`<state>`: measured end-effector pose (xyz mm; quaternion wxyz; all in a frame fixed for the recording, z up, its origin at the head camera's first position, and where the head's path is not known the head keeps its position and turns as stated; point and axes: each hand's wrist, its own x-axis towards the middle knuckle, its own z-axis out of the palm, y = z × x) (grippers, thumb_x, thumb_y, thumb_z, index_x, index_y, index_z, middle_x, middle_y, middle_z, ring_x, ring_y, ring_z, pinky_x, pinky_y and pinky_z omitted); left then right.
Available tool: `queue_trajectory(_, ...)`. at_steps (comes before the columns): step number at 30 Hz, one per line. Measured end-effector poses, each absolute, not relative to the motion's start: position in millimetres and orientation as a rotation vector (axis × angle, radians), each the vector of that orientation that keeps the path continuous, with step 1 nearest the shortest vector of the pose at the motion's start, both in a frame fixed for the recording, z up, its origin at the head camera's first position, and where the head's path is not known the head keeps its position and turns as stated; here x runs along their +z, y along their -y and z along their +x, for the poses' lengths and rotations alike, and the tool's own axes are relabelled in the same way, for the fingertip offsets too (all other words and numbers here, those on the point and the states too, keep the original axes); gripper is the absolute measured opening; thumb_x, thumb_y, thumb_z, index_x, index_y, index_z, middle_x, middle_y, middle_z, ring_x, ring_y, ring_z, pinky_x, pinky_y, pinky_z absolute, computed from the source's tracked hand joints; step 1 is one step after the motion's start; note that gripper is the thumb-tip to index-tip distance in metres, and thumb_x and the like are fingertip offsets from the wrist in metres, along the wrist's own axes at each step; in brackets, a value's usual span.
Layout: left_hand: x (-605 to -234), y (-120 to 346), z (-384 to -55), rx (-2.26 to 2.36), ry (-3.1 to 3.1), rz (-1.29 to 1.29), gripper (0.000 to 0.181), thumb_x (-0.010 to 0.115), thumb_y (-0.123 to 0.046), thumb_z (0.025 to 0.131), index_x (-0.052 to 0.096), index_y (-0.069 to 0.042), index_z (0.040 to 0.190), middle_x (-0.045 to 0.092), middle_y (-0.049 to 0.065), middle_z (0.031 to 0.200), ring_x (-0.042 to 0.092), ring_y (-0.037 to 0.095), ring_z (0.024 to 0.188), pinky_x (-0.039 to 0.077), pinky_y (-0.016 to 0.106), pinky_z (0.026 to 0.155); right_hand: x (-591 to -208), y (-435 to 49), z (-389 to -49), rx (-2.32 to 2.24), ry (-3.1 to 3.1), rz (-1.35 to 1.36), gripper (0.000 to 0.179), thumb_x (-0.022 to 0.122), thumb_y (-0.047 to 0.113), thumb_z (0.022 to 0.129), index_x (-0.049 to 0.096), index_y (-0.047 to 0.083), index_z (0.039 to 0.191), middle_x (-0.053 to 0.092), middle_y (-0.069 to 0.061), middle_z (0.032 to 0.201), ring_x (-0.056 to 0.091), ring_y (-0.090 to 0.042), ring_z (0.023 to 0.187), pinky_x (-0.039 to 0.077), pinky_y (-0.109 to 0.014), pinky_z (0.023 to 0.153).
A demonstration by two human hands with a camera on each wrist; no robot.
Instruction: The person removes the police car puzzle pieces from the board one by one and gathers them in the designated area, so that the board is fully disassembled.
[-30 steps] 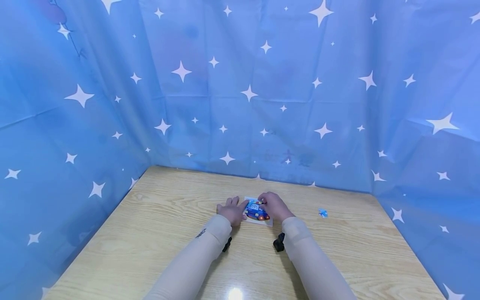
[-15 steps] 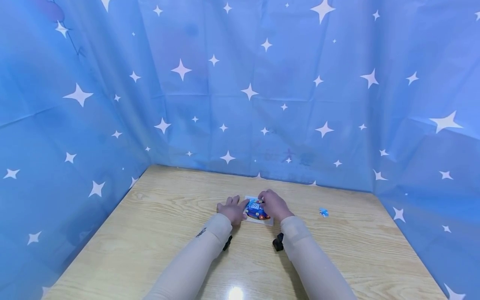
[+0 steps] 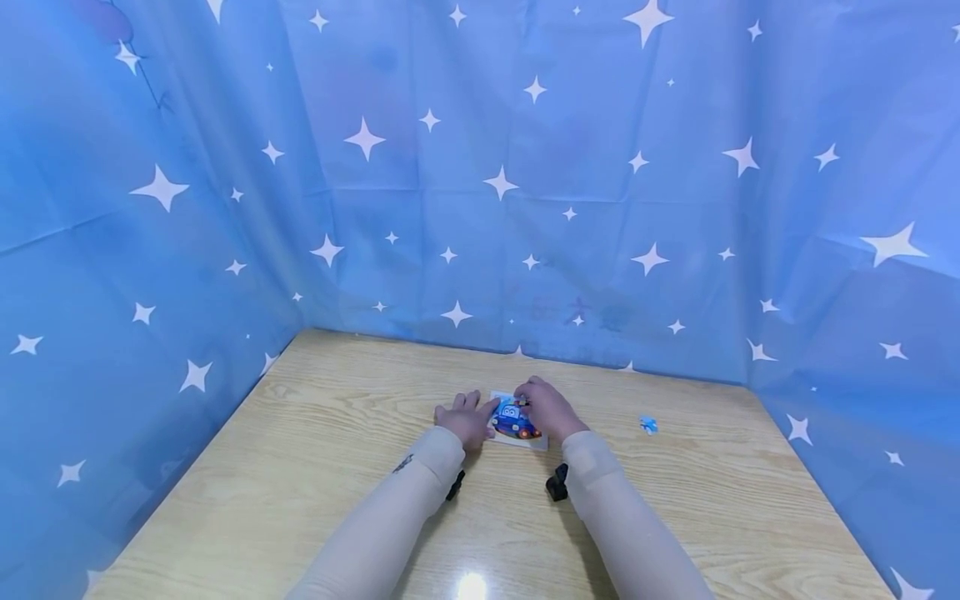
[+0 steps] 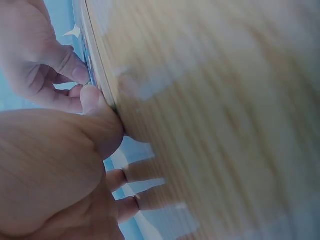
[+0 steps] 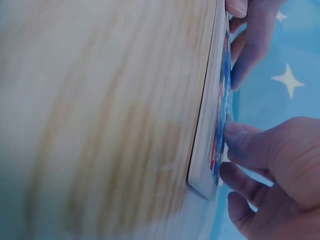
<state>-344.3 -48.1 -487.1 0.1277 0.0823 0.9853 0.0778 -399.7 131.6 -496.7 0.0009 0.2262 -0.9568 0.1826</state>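
A small jigsaw puzzle in a white frame (image 3: 525, 445), with a blue cartoon car picture (image 3: 512, 422), lies flat on the table between both hands. My left hand (image 3: 465, 422) rests at its left edge, fingers spread on the tabletop and thumb reaching the frame. Over the upper right part of the picture, my right hand (image 3: 550, 411) has thumb and fingers pinched together at the surface. In the right wrist view its thumb (image 5: 245, 145) comes down onto the picture; the puzzle piece there is mostly hidden by the fingers.
A loose blue jigsaw piece (image 3: 648, 425) lies on the wooden table (image 3: 360, 392) to the right of the puzzle. Blue curtains with white stars (image 3: 420, 208) enclose the table's back and sides. Each wrist carries a black camera mount (image 3: 557, 483).
The right hand's fingers shift very slightly at the picture's upper right, baring a bit more of the car. The left hand keeps its place.
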Motion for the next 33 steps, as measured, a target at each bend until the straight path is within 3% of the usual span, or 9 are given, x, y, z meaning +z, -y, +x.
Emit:
queue_trajectory(6,-484.8,47.7,-342.9,0.226,-2.851,0.238,0.061,0.048,-0.045,0.104,0.027,-0.038,0.161,0.024,0.001,0.167,0.029,0.023,0.145,0.038,0.052,0.098,-499.1,-137.5,-400.6,0.655,2.938,0.755,0.022,0.074,0.002,0.091,0.074,0.003,0.114,0.066,-0.009,0.107,0.066,-0.028,0.101,0.053,-0.046,0.092)
queue_trajectory(19,-507.5,48.6,-359.2,0.217,-2.856,0.238,0.062,0.048,-0.047,0.104,0.023,-0.043,0.161,0.020,0.000,0.168,0.026,0.024,0.146,0.038,0.058,0.099,-500.2,-134.8,-400.2,0.676,2.991,0.702,0.021,0.068,0.003,0.097,0.073,0.002,0.117,0.065,-0.009,0.110,0.065,-0.028,0.105,0.052,-0.047,0.096)
queue_trajectory(30,-484.3,50.1,-341.4,0.254,-2.854,0.250,0.059,0.048,-0.041,0.106,0.027,-0.039,0.161,0.023,0.003,0.167,0.027,0.025,0.146,0.037,0.056,0.100,-500.6,-136.3,-398.0,0.822,2.974,0.658,0.021,0.068,0.002,0.096,0.071,0.000,0.117,0.064,-0.010,0.111,0.065,-0.030,0.104,0.053,-0.047,0.092)
queue_trajectory(33,-495.8,51.0,-350.2,0.248,-2.861,0.260,0.060,0.049,-0.045,0.105,0.027,-0.041,0.161,0.023,0.002,0.167,0.027,0.026,0.147,0.038,0.059,0.100,-500.7,-134.8,-398.2,0.829,2.979,0.630,0.020,0.067,0.002,0.097,0.072,0.000,0.116,0.065,-0.011,0.110,0.065,-0.029,0.103,0.053,-0.046,0.092)
